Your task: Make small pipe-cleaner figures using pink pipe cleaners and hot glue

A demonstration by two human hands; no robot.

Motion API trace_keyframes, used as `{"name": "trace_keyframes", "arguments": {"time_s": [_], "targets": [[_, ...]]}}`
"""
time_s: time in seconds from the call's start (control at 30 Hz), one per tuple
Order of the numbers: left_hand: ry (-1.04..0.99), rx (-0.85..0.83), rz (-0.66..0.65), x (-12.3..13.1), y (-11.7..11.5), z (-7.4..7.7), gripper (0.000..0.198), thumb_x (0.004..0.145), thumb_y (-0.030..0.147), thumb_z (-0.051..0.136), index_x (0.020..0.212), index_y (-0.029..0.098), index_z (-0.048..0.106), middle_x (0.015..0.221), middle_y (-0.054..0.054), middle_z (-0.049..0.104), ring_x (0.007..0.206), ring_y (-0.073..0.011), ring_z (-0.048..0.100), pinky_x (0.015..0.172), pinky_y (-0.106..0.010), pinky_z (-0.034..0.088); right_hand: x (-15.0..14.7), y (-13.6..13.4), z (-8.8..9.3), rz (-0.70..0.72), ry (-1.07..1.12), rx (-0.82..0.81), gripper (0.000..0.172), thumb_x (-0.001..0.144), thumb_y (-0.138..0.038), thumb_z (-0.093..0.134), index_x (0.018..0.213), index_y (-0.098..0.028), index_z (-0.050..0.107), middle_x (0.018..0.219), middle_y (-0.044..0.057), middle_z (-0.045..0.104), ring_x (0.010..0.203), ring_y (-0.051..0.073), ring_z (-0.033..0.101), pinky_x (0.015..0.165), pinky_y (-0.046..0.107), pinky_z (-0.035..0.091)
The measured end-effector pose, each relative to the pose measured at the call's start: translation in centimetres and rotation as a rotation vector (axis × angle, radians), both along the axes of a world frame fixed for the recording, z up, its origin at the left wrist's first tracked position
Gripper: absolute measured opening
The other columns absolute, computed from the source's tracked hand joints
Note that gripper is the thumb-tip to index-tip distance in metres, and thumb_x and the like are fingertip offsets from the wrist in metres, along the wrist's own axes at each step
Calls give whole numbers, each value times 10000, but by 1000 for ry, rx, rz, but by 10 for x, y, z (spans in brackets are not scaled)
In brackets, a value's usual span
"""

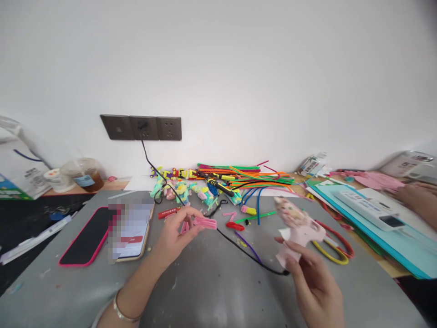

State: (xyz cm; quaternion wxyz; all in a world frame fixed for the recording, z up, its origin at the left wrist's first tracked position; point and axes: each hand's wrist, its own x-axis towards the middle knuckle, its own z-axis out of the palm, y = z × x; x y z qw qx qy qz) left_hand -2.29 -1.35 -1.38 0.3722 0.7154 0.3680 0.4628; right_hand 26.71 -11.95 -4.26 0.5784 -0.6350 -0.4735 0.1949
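Observation:
My left hand (179,237) pinches a folded bundle of pink pipe cleaners (205,222) between thumb and fingers, just above the grey mat (218,291). In my right hand (312,275) is a pink hot glue gun (295,228) with a printed picture on its body, its upper end tilted up and to the left. A black cord (249,253) runs to the bottom of its handle. Between the hands lie a red fuzzy piece (235,226), a purple stem (247,246) and a green stem (261,216). The two hands are apart.
Two phones (89,237) lie left. Colourful pipe cleaners (252,175) and small fuzzy figures (180,191) sit along the wall, near dark-handled pliers (220,187). A drink cup (87,175) stands far left. Right are blue folders (385,237) and another person's hand (418,198).

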Motion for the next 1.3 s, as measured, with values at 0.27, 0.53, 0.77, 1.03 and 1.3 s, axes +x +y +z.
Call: {"name": "trace_keyframes", "arguments": {"time_s": [0.27, 0.53, 0.77, 1.03, 1.3], "targets": [[-59, -49, 4, 2, 2, 1, 162, 908, 342, 658, 967, 191, 670, 922, -49, 680, 843, -183, 644, 725, -261, 511, -36, 12, 41, 436, 672, -114, 436, 795, -486, 771, 1103, -225, 605, 675, 10, 593, 613, 161, 520, 607, 275, 431], [-25, -23, -4, 0, 3, -3, 181, 883, 344, 701, 979, 191, 684, 963, -56, 706, 856, -184, 662, 810, -287, 512, -58, 23, 59, 809, 926, -207, 428, 927, -584, 545, 729, -205, 554, 489, -83, 304, 452, 95, 177, 485, 275, 249], [-8, 19, -13, 1, 3, -2, 147, 883, 326, 700, 965, 204, 702, 919, -58, 731, 882, -211, 686, 896, -352, 514, -66, 16, 63, 752, 567, -378, 511, 900, -677, 513, 845, -175, 588, 453, -86, 336, 443, 99, 244, 497, 267, 223], [-36, 101, -41, 2, 4, 5, 86, 876, 257, 710, 936, 200, 688, 959, -66, 750, 946, -212, 681, 920, -357, 496, -65, 20, 57, 743, 463, -400, 545, 900, -687, 499, 883, -155, 619, 470, -81, 351, 450, 103, 271, 499, 261, 269], [-18, 101, -31, 2, 3, 6, 92, 877, 271, 705, 929, 195, 700, 929, -64, 760, 913, -212, 688, 937, -372, 486, -62, 25, 45, 746, 414, -392, 587, 879, -728, 480, 859, -160, 624, 432, -83, 348, 411, 101, 283, 462, 254, 281]]}}
